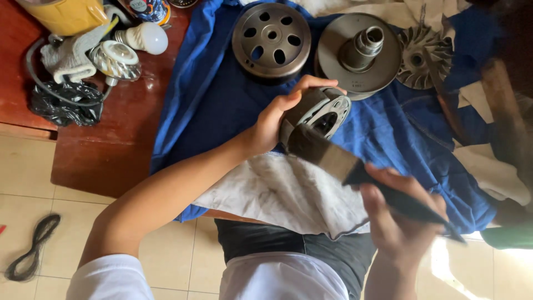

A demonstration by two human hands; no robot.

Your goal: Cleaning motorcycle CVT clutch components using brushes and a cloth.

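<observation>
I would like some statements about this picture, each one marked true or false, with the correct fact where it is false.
1. The left hand holds a round metal part over the blue cloth. True.
2. The right hand holds a screwdriver. False: it holds a flat paintbrush whose bristles touch the round metal part.
3. A drum with round holes lies on the blue cloth. True.
4. The light bulb lies on the floor tiles. False: it lies on the red-brown table.
5. A black belt loop lies on the floor tiles. True.
</observation>
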